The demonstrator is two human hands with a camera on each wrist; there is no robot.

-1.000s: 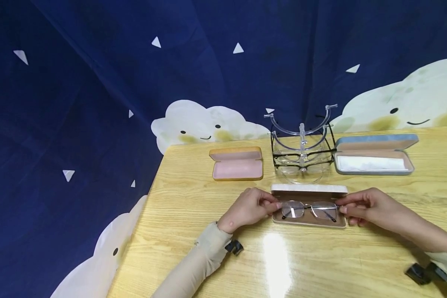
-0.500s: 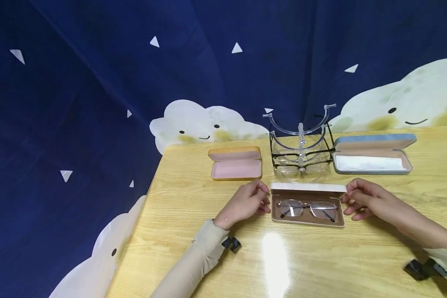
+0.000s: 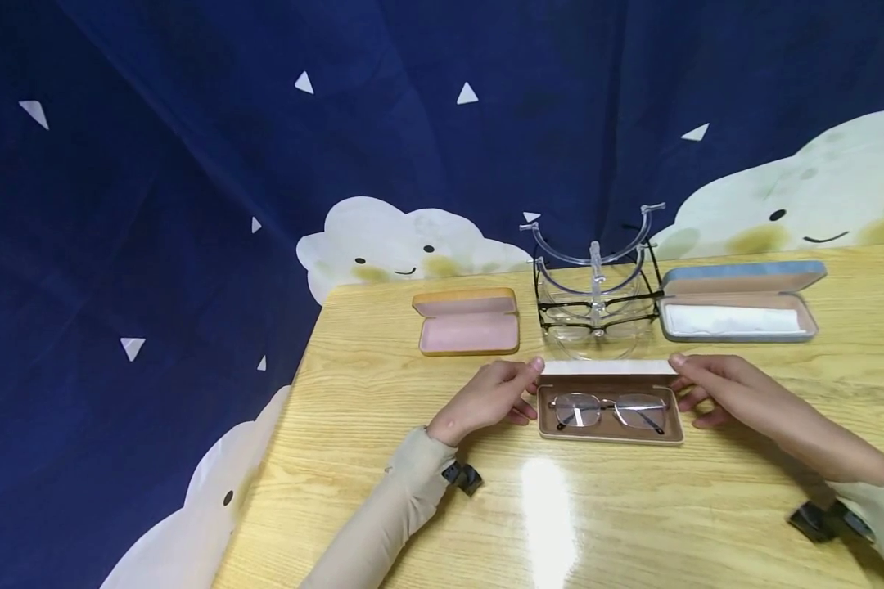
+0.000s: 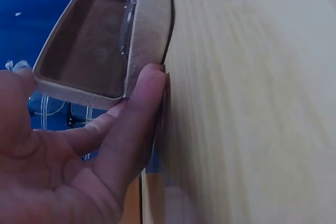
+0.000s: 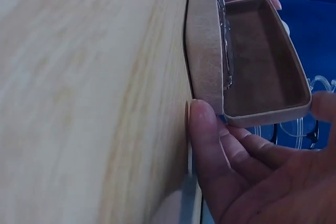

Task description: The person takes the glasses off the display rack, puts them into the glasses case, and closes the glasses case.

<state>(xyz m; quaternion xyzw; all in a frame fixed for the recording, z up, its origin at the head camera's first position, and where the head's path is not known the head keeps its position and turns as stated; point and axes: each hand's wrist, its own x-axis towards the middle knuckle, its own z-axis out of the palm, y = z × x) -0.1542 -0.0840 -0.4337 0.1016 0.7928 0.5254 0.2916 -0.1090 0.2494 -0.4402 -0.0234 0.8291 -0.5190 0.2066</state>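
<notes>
White oblong glasses case (image 3: 610, 427): left hand (image 3: 488, 394) and right hand (image 3: 731, 388) relaxed, ungripping, thumbs on lid (image 3: 606, 368); closing seems underway, needing even nearward pressure.

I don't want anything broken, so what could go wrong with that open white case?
The lid might pinch the left hand or right hand, which touch its two ends. It could squash the glasses, which seem to poke above the edge of the case. Pushing backwards might bump the clear stand close behind.
</notes>
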